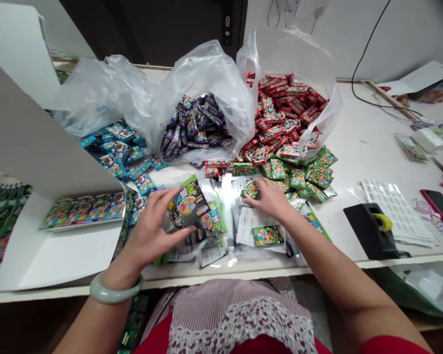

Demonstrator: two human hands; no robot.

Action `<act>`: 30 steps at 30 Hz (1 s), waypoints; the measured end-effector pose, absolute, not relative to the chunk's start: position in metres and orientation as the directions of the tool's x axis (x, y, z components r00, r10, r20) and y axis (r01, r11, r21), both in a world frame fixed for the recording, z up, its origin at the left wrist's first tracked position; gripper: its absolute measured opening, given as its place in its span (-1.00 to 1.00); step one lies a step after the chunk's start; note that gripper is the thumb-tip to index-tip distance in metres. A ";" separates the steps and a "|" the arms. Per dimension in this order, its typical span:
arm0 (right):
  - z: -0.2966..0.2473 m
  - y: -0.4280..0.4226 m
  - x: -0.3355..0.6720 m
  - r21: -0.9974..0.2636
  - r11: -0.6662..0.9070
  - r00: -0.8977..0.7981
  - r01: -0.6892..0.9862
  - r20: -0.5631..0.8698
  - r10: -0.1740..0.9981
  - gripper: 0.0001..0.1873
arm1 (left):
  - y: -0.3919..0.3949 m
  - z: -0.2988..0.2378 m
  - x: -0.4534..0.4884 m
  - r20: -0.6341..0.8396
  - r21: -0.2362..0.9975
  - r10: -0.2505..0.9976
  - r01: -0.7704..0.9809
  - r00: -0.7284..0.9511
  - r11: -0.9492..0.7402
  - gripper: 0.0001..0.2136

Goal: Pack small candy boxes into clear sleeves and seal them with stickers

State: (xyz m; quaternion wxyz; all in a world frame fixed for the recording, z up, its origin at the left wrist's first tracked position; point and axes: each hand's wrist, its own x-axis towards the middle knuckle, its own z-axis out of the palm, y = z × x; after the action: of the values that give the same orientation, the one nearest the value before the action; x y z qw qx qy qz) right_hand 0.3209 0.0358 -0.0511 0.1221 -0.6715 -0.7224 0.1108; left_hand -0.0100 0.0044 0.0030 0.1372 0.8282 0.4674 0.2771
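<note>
My left hand [153, 233], with a pale bangle at the wrist, is closed on a black-and-green printed packet [187, 204], fingers on its far side and thumb on its near side. My right hand [268, 197] grips a small green printed box [250, 190] between thumb and fingers. Beneath both hands lie clear plastic sleeves [225, 246] and white printed paper [246, 223]. Another green box [268, 236] rests on that paper. More small green boxes [313, 179] are heaped just beyond my right hand.
Plastic bags spill purple boxes [194, 123] and red boxes [276, 113] at the back. Blue packets [114, 152] lie at left, beside a white carton [59, 255] holding a row of packets. A black tape dispenser [369, 231], sticker sheets [387, 206] and a phone [441, 209] lie right.
</note>
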 end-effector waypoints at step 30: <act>0.068 0.001 0.299 -0.337 0.753 -0.791 0.565 0.039 0.611 -0.48 | -0.002 -0.002 -0.001 0.220 0.458 0.691 0.553 0.689 -0.696 -0.15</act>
State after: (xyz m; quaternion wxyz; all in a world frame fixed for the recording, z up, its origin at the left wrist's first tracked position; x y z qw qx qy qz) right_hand 0.2992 0.0005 0.0679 0.0733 -0.3149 -0.9333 0.1561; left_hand -0.0011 -0.0017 -0.0018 0.1807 0.9009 0.3451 0.1913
